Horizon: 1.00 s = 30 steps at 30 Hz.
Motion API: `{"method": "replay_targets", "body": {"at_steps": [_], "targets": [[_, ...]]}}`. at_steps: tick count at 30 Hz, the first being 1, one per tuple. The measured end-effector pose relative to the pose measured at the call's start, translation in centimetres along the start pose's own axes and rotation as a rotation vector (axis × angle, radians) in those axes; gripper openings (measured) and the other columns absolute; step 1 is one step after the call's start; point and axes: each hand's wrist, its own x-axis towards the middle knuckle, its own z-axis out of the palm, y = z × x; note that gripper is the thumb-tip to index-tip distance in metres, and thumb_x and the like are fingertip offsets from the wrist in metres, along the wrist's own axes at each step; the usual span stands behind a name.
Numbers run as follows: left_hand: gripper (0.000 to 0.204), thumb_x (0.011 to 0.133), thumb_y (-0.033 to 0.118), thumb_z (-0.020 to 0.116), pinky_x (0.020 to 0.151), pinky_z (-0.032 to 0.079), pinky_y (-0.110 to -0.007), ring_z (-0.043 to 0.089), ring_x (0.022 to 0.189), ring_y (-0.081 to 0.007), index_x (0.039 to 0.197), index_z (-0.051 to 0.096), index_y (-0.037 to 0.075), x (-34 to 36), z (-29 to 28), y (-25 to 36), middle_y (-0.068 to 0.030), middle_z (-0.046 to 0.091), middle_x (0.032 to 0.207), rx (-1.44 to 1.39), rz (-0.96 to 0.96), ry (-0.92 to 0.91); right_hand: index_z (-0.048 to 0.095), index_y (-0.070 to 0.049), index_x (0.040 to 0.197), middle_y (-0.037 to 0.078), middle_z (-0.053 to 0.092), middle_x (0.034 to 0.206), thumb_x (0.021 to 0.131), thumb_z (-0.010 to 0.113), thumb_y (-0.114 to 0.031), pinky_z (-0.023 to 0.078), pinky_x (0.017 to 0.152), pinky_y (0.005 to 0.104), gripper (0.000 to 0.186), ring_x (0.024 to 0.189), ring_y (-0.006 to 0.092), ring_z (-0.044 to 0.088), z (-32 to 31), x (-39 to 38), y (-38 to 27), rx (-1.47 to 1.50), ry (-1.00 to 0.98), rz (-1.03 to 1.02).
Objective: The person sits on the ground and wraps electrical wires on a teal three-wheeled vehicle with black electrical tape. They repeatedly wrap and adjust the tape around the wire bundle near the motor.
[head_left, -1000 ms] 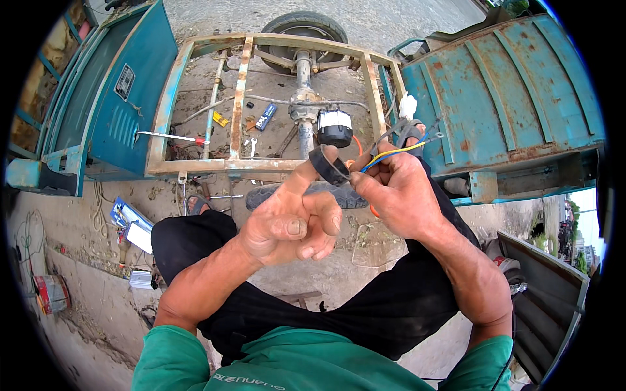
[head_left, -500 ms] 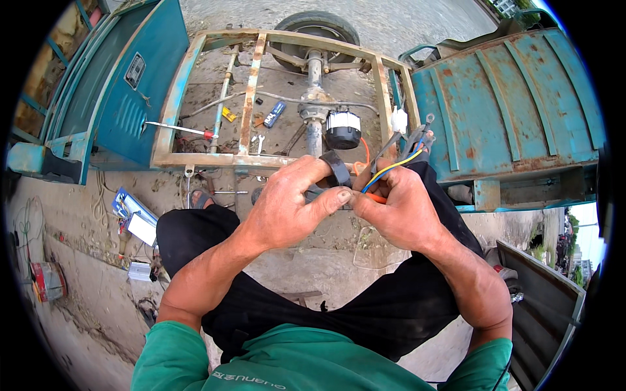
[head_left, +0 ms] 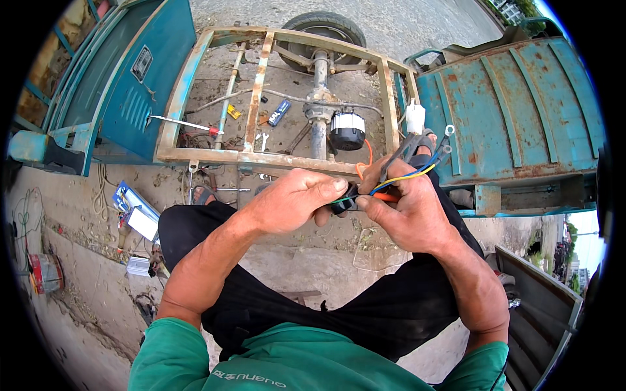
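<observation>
The yellow and blue wires (head_left: 404,178) run through your right hand (head_left: 414,212), which pinches them between thumb and bent fingers. They look light and springy; gripping the insulation seems best. Between your hands, the partly hidden black roll (head_left: 343,204) looks light and firm, likely easiest held by its rim; your left hand (head_left: 287,203) curls its fingers onto it. Beyond sits the motor (head_left: 347,130).

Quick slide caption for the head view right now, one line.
Left hand holds a black tape roll beside yellow and blue wires in the right hand, before a rusty frame.
</observation>
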Motion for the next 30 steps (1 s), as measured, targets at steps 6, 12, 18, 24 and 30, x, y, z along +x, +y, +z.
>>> {"method": "replay_targets", "body": {"at_steps": [6, 12, 18, 24, 30], "targets": [[0.036, 0.101, 0.036, 0.061, 0.048, 0.038, -0.024, 0.051, 0.055, -0.0061, 0.095, 0.070, 0.001, -0.8, -1.3, 0.8, -0.0015, 0.060, 0.066, -0.048, -0.022, -0.105, 0.062, 0.003, 0.098, 0.009, 0.063, 0.072, 0.089, 0.071, -0.009, 0.050, 0.065, 0.0338, 0.017, 0.066, 0.0189, 0.061, -1.4, 0.2, 0.8, 0.060, -0.125, 0.054], [0.016, 0.094, 0.017, 0.072, 0.055, 0.046, -0.028, 0.060, 0.065, -0.0096, 0.104, 0.071, 0.004, -1.2, -1.6, 1.5, -0.0022, 0.063, 0.074, 0.029, 0.023, 0.028, 0.062, 0.003, 0.098, 0.007, 0.064, 0.073, 0.092, 0.068, -0.008, 0.050, 0.064, 0.0315, 0.014, 0.065, 0.0144, 0.062, -1.9, 0.2, 0.1, 0.260, -0.207, 0.213], [0.039, 0.071, -0.005, 0.072, 0.069, 0.051, -0.036, 0.064, 0.077, -0.0251, 0.108, 0.072, 0.006, 0.8, 0.4, -0.2, -0.0085, 0.069, 0.094, 0.815, 0.902, 0.400, 0.061, 0.005, 0.098, 0.007, 0.066, 0.075, 0.096, 0.066, -0.010, 0.051, 0.062, 0.0293, 0.016, 0.067, 0.0136, 0.066, -2.6, 0.9, -0.1, 0.359, -0.298, 0.468], [0.028, 0.081, 0.004, 0.077, 0.065, 0.052, -0.034, 0.066, 0.074, -0.0214, 0.108, 0.072, 0.006, 0.5, 1.8, -1.1, -0.0075, 0.069, 0.088, 0.463, 0.787, 0.416, 0.061, 0.005, 0.098, 0.012, 0.071, 0.079, 0.094, 0.067, -0.011, 0.052, 0.064, 0.0341, 0.017, 0.069, 0.0155, 0.066, -1.0, 0.7, -0.1, 0.298, -0.267, 0.387], [0.028, 0.104, 0.031, 0.060, 0.045, 0.044, -0.020, 0.061, 0.055, -0.0059, 0.106, 0.065, 0.004, -0.1, 2.3, -0.9, -0.0039, 0.068, 0.079, -0.312, 0.301, 0.364, 0.058, 0.003, 0.093, 0.017, 0.069, 0.079, 0.090, 0.069, -0.011, 0.051, 0.065, 0.0377, 0.018, 0.069, 0.0217, 0.068, -0.8, 0.3, -0.5, 0.183, -0.134, 0.193]]}}
